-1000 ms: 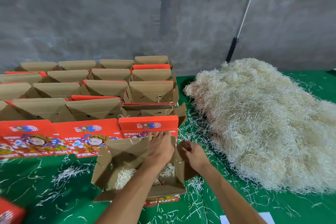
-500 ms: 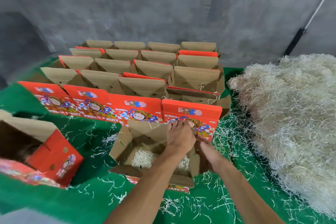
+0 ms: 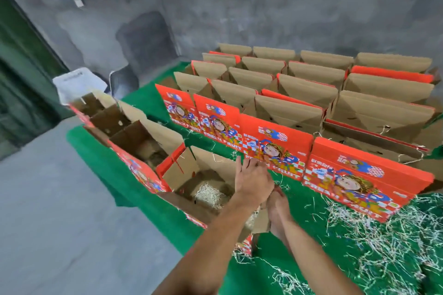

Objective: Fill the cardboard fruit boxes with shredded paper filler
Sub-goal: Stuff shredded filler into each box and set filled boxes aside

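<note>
Hands meet over an open brown-and-red cardboard fruit box (image 3: 206, 182) on a green-covered table (image 3: 299, 201). The left hand (image 3: 251, 184) lies over the box's right rim with fingers mostly straight; whether it clasps the flap cannot be told. The right hand (image 3: 278, 203) sits just below it, curled around the box's brown side flap (image 3: 261, 221). A small tuft of pale shredded paper filler (image 3: 209, 195) lies on the box floor. To its left stands a row of open boxes (image 3: 134, 136); behind, ranks of orange printed fruit boxes (image 3: 275, 148) wait. Loose shreds (image 3: 388, 235) litter the cloth at right. The box looks part-filled and is seemingly being positioned; the next move likely calls for more filler.
</note>
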`<state>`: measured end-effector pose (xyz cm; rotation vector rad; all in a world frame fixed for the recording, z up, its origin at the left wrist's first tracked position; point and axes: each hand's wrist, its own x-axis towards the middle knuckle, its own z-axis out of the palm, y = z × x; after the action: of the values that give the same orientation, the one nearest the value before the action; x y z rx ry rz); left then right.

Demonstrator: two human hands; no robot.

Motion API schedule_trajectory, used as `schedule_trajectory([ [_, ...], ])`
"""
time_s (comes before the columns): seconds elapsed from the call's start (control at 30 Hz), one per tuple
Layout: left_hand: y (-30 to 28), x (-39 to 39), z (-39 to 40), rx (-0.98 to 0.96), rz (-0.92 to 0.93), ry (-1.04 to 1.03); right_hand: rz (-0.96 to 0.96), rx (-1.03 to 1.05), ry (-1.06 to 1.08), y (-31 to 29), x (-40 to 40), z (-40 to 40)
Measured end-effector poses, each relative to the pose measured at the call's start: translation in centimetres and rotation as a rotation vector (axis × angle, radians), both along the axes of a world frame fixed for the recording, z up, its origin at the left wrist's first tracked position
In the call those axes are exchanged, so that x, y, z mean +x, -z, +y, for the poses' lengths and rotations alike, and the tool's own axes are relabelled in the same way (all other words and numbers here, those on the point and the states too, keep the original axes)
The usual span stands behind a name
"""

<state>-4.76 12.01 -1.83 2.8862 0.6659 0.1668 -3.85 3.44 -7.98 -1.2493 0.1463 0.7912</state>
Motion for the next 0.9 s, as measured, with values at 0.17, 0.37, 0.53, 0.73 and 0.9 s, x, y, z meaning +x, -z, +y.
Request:
schedule_trajectory([
  [0.17, 0.1, -1.6, 3.6, -0.02, -0.044, 0.015, -0.041, -0.012, 0.118, -0.4, -2.4, 4.8],
  [0.37, 0.7, -1.3, 6.1, -0.06, -0.093, 0.034, 0.075, 0.076, 0.2, -0.7, -2.2, 7.4],
  [0.53, 0.9, -0.6, 8.6, -0.037, -0.092, 0.036, -0.01, 0.038, 0.237, -0.6, -2.3, 10.1],
  [0.73, 0.6, -0.6, 12.4, -0.028, -0.126, 0.058, -0.023, 0.059, 0.285, -1.1, -2.4, 14.5],
  [0.9, 0.5, -0.5, 16.6, -0.02, -0.116, 0.042, 0.057, 0.15, 0.34, -1.2, -2.5, 19.2],
])
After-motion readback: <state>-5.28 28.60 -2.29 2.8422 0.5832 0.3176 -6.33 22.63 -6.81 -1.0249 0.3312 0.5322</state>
